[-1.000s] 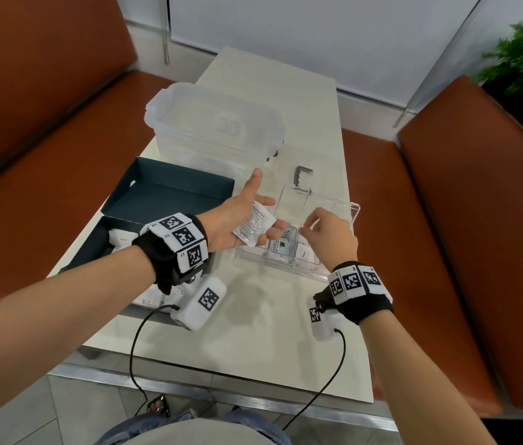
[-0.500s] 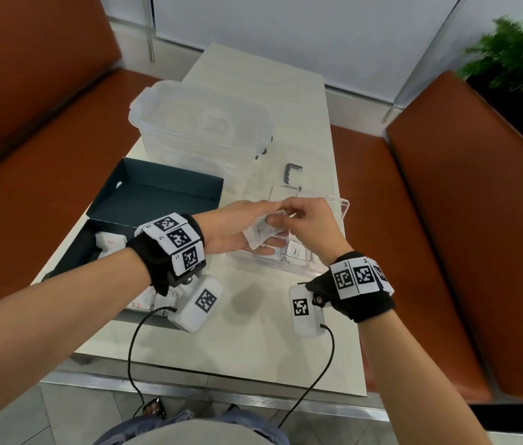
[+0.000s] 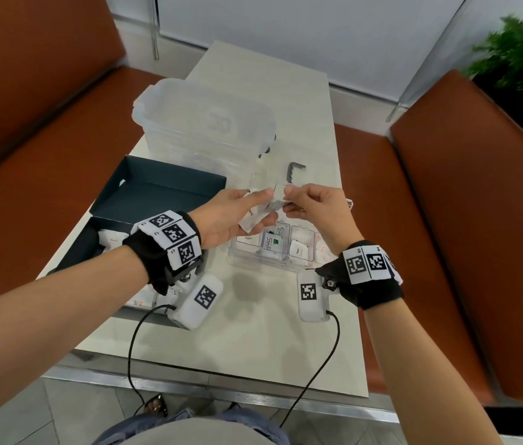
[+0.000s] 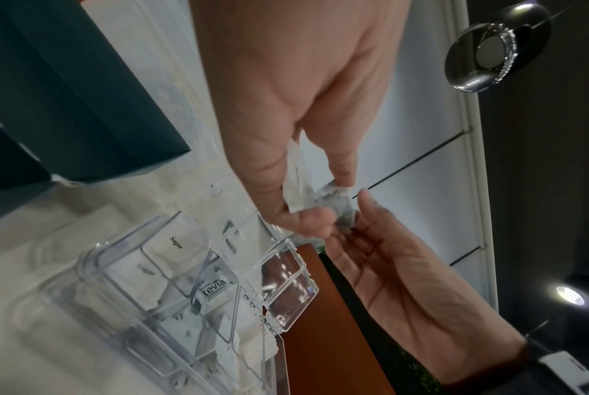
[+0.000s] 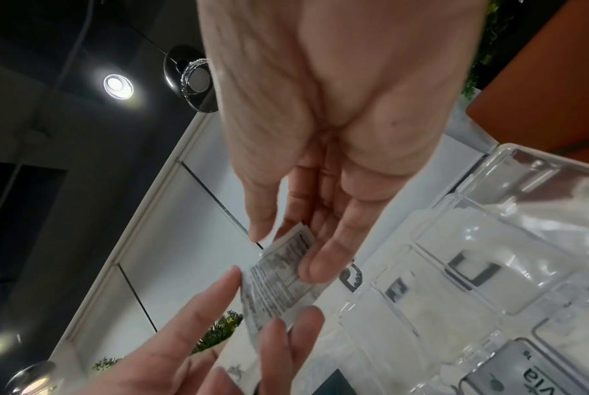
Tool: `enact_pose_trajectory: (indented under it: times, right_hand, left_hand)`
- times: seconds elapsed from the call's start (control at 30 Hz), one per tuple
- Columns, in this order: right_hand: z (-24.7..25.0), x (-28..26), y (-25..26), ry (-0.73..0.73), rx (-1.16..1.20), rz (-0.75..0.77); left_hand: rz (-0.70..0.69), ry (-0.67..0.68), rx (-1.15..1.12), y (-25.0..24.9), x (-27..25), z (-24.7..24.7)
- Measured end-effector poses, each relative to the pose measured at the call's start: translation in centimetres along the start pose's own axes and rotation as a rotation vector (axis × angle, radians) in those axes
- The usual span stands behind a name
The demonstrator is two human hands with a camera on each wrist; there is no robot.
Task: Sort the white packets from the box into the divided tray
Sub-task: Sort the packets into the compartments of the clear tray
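Note:
My left hand [image 3: 258, 208] hovers palm up above the clear divided tray [image 3: 255, 263] and holds a few white packets [image 3: 252, 221], thumb on top; one reads "Sugar". My right hand [image 3: 287, 203] pinches one printed packet [image 3: 276, 202] from that bunch between thumb and fingers. The right wrist view shows this printed packet [image 5: 279, 272] in the pinch, with the left fingers [image 5: 218, 315] below. In the left wrist view the two hands meet on the packets [image 4: 303, 195] over the tray [image 4: 93, 256]. Several compartments hold packets, one marked Stevia [image 3: 273, 242]. The dark box [image 3: 88, 248] at left holds more packets [image 3: 110, 240].
The box's dark lid [image 3: 163, 194] lies open behind the box. A clear lidded tub [image 3: 202, 123] stands at the back, a small metal bracket [image 3: 293, 171] beside it. Brown benches [image 3: 446, 220] flank the table; its front edge [image 3: 221, 380] is near my body.
My right hand went from the tray to my left hand and took hold of one packet there. Both hands now sit a little farther back over the tray.

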State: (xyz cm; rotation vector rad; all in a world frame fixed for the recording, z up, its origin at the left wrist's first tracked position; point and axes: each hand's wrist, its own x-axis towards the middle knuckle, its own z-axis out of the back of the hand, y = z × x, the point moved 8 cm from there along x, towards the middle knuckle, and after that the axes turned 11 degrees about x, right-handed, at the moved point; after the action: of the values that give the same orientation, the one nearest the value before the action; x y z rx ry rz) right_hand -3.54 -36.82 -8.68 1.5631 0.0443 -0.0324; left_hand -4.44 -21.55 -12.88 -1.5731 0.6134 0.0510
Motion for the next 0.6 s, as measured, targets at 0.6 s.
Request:
enact_pose_trajectory:
  times: [0.6]
  right_hand:
    - [-0.3,3.6,-5.5,-0.082,-0.733,-0.042]
  left_hand:
    - [0.088,-0.135,-0.149,0.6,-0.8,1.6]
